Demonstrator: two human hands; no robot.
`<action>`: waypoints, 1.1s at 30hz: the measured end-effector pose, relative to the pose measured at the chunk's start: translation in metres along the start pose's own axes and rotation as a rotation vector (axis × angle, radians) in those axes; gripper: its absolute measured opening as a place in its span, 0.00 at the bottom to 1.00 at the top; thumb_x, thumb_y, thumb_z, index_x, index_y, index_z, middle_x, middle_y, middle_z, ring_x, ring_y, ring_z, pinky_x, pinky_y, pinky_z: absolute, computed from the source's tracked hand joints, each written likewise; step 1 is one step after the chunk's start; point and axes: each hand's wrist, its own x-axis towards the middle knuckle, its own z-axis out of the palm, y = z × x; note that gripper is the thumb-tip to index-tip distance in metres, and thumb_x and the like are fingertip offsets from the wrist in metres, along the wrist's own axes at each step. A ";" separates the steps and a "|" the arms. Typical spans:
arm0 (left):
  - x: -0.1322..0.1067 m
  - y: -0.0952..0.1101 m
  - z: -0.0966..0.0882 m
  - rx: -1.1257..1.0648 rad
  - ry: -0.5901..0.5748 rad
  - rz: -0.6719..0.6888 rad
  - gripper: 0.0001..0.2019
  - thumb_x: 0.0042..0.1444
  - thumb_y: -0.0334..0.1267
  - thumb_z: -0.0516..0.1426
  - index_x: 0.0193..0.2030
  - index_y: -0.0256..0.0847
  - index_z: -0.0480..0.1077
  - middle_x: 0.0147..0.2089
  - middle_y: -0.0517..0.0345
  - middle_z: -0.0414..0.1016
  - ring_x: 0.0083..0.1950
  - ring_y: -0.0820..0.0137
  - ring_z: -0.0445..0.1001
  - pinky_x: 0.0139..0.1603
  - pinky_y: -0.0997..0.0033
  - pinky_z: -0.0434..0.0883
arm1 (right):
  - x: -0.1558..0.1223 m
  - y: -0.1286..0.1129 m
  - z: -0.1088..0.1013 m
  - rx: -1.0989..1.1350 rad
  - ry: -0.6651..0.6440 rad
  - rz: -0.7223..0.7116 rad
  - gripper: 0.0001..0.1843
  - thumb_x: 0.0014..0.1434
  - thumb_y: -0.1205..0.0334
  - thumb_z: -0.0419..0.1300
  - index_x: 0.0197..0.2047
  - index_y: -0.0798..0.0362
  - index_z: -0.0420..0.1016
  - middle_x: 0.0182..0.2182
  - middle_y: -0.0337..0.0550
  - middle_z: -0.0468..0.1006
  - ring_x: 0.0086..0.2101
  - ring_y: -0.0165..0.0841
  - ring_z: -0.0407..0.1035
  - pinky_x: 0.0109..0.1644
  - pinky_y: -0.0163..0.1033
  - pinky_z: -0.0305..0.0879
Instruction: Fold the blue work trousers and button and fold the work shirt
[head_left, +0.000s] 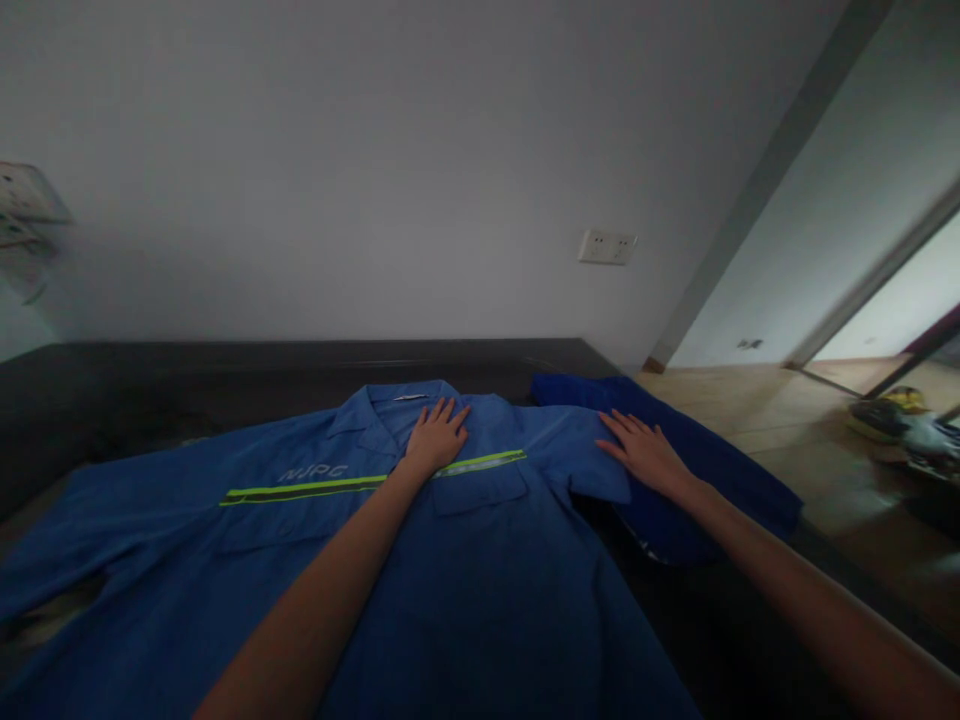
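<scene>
A blue work shirt point(495, 560) lies spread front side up, its collar toward the wall. Across its chest runs a yellow-green and grey reflective stripe, with pale lettering above it on the left. My left hand point(437, 435) rests flat on the chest beside the collar, fingers spread. On the sleeve at the right, near its end, lies my right hand point(643, 450), its fingers stretched out. That sleeve looks short, perhaps folded under; its end is hidden. A darker blue folded garment point(705, 460) lies partly beneath this sleeve and my right hand.
The shirt lies on a dark tabletop point(300, 355) that meets a plain wall. A socket plate point(607, 247) is on the wall, and another fitting point(30, 195) is at far left. Bags and loose items point(911, 425) lie on the tiled floor at right.
</scene>
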 end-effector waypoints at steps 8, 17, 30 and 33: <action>-0.001 0.003 -0.004 0.028 0.028 -0.006 0.23 0.65 0.40 0.44 0.65 0.47 0.59 0.69 0.53 0.55 0.70 0.59 0.50 0.67 0.51 0.51 | 0.015 0.005 0.003 0.328 -0.004 0.298 0.26 0.63 0.42 0.50 0.37 0.55 0.78 0.38 0.55 0.78 0.43 0.46 0.71 0.47 0.48 0.65; 0.000 0.000 0.000 0.064 0.084 0.015 0.22 0.65 0.40 0.45 0.65 0.47 0.59 0.68 0.51 0.57 0.69 0.60 0.53 0.66 0.53 0.54 | 0.050 -0.014 0.005 0.599 0.122 0.306 0.06 0.52 0.62 0.61 0.32 0.54 0.69 0.34 0.44 0.76 0.36 0.37 0.69 0.40 0.37 0.63; -0.010 0.030 -0.023 0.039 0.186 0.125 0.19 0.63 0.34 0.47 0.59 0.42 0.65 0.60 0.48 0.67 0.62 0.60 0.62 0.66 0.57 0.55 | 0.043 -0.016 0.006 1.036 0.102 0.520 0.13 0.47 0.58 0.68 0.31 0.57 0.72 0.27 0.45 0.76 0.30 0.37 0.71 0.33 0.37 0.66; -0.003 0.053 -0.016 0.009 0.119 0.186 0.19 0.63 0.36 0.47 0.59 0.40 0.64 0.62 0.50 0.66 0.63 0.63 0.62 0.65 0.63 0.57 | 0.038 -0.013 0.000 1.161 -0.030 0.512 0.15 0.48 0.55 0.69 0.27 0.57 0.72 0.21 0.43 0.74 0.24 0.33 0.69 0.27 0.35 0.65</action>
